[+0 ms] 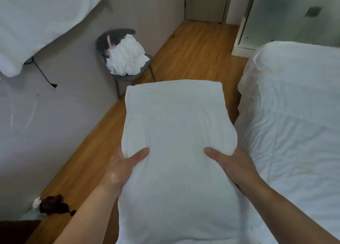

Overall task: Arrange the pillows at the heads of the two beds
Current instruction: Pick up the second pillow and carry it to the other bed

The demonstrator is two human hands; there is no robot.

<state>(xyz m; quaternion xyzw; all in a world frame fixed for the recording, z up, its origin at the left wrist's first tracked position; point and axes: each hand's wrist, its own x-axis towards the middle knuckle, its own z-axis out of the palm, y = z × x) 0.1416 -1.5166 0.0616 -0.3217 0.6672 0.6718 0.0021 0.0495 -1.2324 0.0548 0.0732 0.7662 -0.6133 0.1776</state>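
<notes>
Pillow-wise, it's one plump white rectangular pillow [176, 151] in a plain cotton case, held up lengthwise in front of the person over the wooden floor [193, 50], just beside the bed. Left hand [123, 167] is clamped on its left edge, thumb pressed into the top and the other fingers tucked underneath out of sight. Right hand [233, 162] does the same on the right edge, thumb on top, squeezing a bulge into the fabric.

Off to the right is a bed with a wrinkled white quilted cover [294, 124], its near corner almost touching the pillow. Further out by the grey wall sits a dark grey chair [132, 76] with a heap of crumpled white linen [127, 59] piled on the seat. Upper left there's more white bedding [36, 22] draped down. Bottom left on the floor, a dark maroon crumpled cloth [53, 206] lies against the wall.
</notes>
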